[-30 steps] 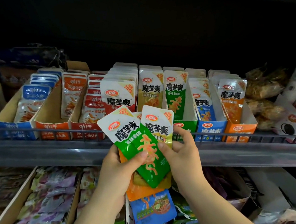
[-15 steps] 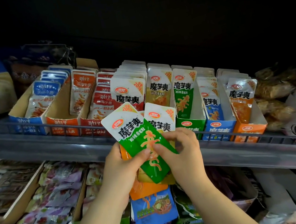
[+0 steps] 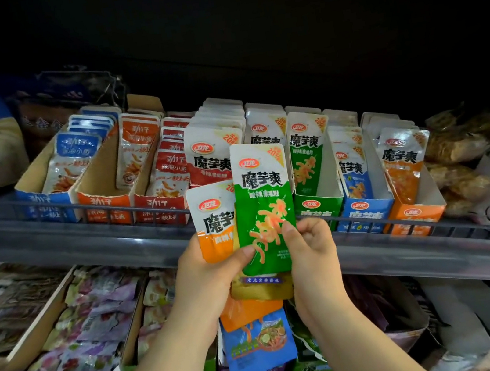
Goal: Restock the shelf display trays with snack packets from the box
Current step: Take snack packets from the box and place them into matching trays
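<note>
Head view: the right hand [image 3: 308, 249] pinches the lower right edge of a green snack packet [image 3: 262, 214] between thumb and fingers and holds it upright. The packet's top overlaps the packet rows on the upper shelf [image 3: 441, 257]. The left hand [image 3: 206, 274] grips a fanned stack: an orange packet [image 3: 214, 222], a gold packet [image 3: 263, 288] and a blue packet [image 3: 259, 343]. Its thumb lies on the green packet's lower left edge.

Just right of the green packet stands the green display tray [image 3: 318, 209], with a low front wall and one matching packet leaning inside. The blue tray [image 3: 367, 214] and orange tray [image 3: 415, 213] adjoin it. A wire rail [image 3: 64, 207] runs along the shelf front before the trays. Above the trays lies dark open space. The lower shelf carries a cardboard tray [image 3: 34, 324] of mixed packets.
</note>
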Tool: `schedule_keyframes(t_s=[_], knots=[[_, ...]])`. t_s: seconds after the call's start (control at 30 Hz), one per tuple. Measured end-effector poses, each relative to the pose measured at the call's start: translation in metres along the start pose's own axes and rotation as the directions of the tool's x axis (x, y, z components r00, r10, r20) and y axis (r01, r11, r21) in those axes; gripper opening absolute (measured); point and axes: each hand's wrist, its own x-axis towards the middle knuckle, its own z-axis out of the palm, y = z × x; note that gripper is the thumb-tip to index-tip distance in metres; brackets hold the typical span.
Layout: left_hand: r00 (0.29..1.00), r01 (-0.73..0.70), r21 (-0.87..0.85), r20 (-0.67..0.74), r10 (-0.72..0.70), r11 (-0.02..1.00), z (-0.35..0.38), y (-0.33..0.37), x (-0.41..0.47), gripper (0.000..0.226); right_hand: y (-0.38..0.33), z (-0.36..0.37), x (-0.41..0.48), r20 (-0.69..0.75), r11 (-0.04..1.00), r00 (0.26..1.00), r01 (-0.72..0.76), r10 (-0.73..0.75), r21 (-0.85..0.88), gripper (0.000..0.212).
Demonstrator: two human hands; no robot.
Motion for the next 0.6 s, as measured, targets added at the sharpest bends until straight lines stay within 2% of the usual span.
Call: schedule_keyframes(t_s=[0.1, 0.2, 0.37, 0.43, 0.53, 0.6], knots=[[1.000, 0.023, 0.001, -0.008, -0.023, 1.000, -0.004, 0.001, 0.002, 0.029, -0.002, -0.002, 0.004, 0.063, 0.997, 0.996, -0.069, 0.066, 0.044, 0.018], [0.999, 0.038, 0.053, 0.006, -0.039, 0.998, -0.009, 0.003, 0.004, 0.029, -0.013, -0.010, 0.015, 0.124, 0.997, 0.990, -0.076, 0.073, 0.023, 0.016], [0.996, 0.054, 0.151, 0.061, -0.064, 0.987, -0.010, 0.005, 0.005, 0.030, -0.036, -0.022, 0.040, 0.181, 0.989, 0.983, 0.001, 0.026, -0.150, 0.043], [0.994, 0.052, 0.171, 0.082, -0.067, 0.984, -0.009, 0.005, 0.003, 0.030, -0.044, -0.023, 0.046, 0.192, 0.974, 0.981, 0.048, -0.005, -0.221, 0.035], [0.992, 0.054, 0.180, 0.105, -0.074, 0.982, -0.009, 0.006, 0.003, 0.030, -0.054, -0.022, 0.050, 0.204, 0.937, 0.977, 0.121, -0.055, -0.328, 0.006], [0.991, 0.054, 0.176, 0.108, -0.073, 0.983, -0.008, 0.006, 0.003, 0.030, -0.059, -0.025, 0.055, 0.229, 0.913, 0.972, 0.145, -0.059, -0.381, 0.013]])
